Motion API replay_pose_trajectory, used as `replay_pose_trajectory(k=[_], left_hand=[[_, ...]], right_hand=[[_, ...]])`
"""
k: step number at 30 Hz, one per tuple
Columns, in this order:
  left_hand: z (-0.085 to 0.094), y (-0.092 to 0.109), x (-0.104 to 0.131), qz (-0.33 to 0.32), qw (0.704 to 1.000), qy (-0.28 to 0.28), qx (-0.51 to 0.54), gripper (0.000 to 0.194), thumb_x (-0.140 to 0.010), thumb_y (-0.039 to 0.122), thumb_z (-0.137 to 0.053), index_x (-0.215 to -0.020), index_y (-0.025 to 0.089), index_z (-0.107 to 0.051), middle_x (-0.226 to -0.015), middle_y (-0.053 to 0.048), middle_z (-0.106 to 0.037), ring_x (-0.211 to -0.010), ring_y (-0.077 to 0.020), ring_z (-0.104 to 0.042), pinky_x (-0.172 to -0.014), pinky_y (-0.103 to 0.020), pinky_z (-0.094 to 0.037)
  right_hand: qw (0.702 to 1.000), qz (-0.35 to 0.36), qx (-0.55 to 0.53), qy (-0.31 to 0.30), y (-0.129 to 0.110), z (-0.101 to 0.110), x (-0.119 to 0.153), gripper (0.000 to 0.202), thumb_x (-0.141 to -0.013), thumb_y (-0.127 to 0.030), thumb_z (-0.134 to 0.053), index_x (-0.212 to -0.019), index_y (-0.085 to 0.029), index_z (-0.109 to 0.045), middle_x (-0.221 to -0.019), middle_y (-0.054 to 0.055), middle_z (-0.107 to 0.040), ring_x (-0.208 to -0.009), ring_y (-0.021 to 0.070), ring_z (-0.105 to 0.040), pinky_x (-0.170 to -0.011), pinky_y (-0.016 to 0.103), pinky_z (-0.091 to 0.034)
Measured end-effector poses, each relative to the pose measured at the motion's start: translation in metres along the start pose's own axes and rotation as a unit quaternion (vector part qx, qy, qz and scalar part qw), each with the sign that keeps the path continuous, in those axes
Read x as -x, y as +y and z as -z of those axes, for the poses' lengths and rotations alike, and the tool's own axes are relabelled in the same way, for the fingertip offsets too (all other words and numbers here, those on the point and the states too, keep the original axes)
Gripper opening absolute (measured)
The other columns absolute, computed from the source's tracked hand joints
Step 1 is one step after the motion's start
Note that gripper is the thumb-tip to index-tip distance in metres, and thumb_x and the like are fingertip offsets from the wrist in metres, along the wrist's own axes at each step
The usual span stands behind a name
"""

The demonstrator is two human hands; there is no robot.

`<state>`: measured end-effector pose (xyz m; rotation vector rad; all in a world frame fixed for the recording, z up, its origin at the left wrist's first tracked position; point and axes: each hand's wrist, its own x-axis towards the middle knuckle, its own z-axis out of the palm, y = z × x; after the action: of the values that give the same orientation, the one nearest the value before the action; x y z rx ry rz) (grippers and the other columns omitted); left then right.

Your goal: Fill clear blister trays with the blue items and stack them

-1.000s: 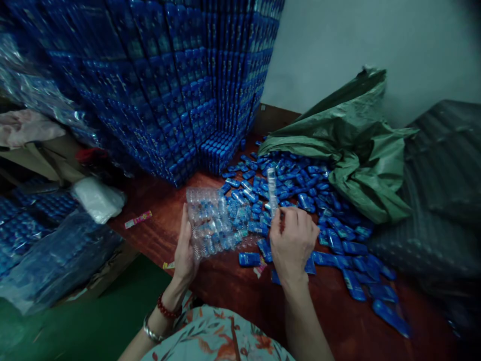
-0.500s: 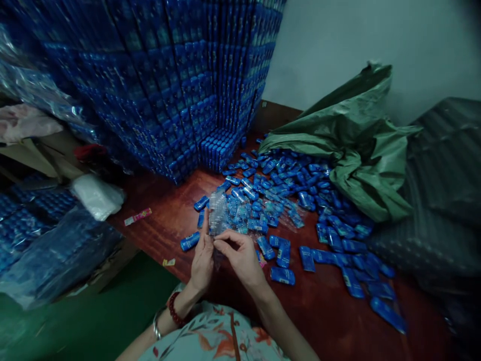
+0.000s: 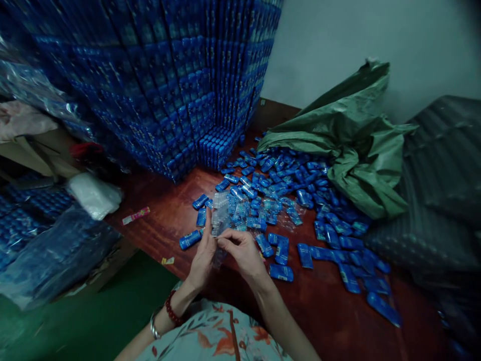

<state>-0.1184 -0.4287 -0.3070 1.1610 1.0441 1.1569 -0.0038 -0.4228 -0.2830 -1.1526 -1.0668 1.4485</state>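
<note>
A clear plastic bag (image 3: 221,213) stands up from between my two hands near the front of the reddish table (image 3: 158,225). My left hand (image 3: 203,253) holds its lower left part, index finger pointing up along it. My right hand (image 3: 242,250) pinches the bag's edge between thumb and fingertips, right beside my left hand. Behind and to the right lie many loose blue packets (image 3: 281,173), some under more clear film (image 3: 285,210). One blue packet (image 3: 190,239) lies just left of my left hand, another (image 3: 281,272) to the right of my right hand.
Tall stacks of blue packets (image 3: 150,90) rise at the back left. A green sack (image 3: 361,145) lies over the pile, with a dark striped sack (image 3: 432,200) at the right. A white plastic bundle (image 3: 95,195) and a pink wrapper (image 3: 136,215) are at the left.
The whole view has shifted slightly. Both hands keep their grip on the clear bag, with only small movements of the fingers and the film.
</note>
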Motion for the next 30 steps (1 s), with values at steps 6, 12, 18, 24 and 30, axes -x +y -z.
replay_pose_trajectory(k=[6, 12, 18, 24, 30], left_hand=[[0.006, -0.003, -0.002, -0.032, 0.998, -0.016, -0.051, 0.061, -0.092, 0.042, -0.042, -0.146, 0.028, -0.017, -0.154, 0.001, -0.015, -0.141, -0.0172, -0.009, -0.116, -0.030, -0.011], [0.009, -0.002, -0.009, -0.079, 0.995, 0.041, -0.043, 0.065, -0.091, 0.040, -0.044, -0.146, 0.033, -0.009, -0.149, -0.006, -0.030, -0.128, -0.0212, -0.043, -0.104, -0.035, -0.040], [0.036, -0.005, -0.058, -0.095, 0.984, 0.151, -0.010, 0.072, -0.087, 0.042, -0.051, -0.145, 0.033, -0.009, -0.147, -0.010, -0.033, -0.117, -0.0230, -0.053, -0.090, -0.036, -0.051], [0.111, -0.044, -0.113, -0.100, 0.955, 0.262, -0.095, 0.066, -0.086, 0.048, -0.048, -0.139, 0.014, -0.027, -0.137, -0.017, -0.045, -0.126, -0.0229, -0.045, -0.108, -0.039, -0.032], [0.122, -0.056, -0.089, -0.088, 0.880, 0.306, -0.352, 0.071, -0.085, 0.049, -0.050, -0.139, 0.008, -0.029, -0.147, -0.023, -0.025, -0.139, -0.0325, -0.016, -0.113, -0.052, -0.006]], right_hand=[[0.994, 0.046, 0.097, 0.014, 0.002, -0.006, 0.005, 0.020, -0.083, -0.032, -0.053, -0.071, -0.018, -0.059, -0.067, -0.001, -0.056, -0.065, 0.0121, -0.049, -0.061, 0.023, -0.040], [0.926, 0.201, 0.307, 0.086, -0.005, -0.010, 0.021, 0.015, -0.090, -0.017, -0.036, -0.083, -0.020, -0.050, -0.083, 0.003, -0.051, -0.080, 0.0151, -0.049, -0.074, 0.027, -0.041], [0.857, 0.288, 0.385, 0.184, -0.020, 0.024, 0.033, 0.011, -0.088, -0.015, -0.038, -0.086, -0.021, -0.047, -0.086, 0.004, -0.050, -0.083, 0.0161, -0.050, -0.074, 0.030, -0.043], [0.788, 0.242, 0.416, 0.384, -0.015, 0.093, 0.060, 0.013, -0.092, -0.026, -0.038, -0.088, -0.020, -0.049, -0.087, 0.005, -0.055, -0.082, 0.0174, -0.055, -0.073, 0.032, -0.043], [0.766, 0.200, 0.463, 0.398, 0.017, 0.127, 0.098, 0.019, -0.090, -0.035, -0.043, -0.078, -0.022, -0.048, -0.083, 0.005, -0.059, -0.076, 0.0176, -0.059, -0.066, 0.030, -0.046]])
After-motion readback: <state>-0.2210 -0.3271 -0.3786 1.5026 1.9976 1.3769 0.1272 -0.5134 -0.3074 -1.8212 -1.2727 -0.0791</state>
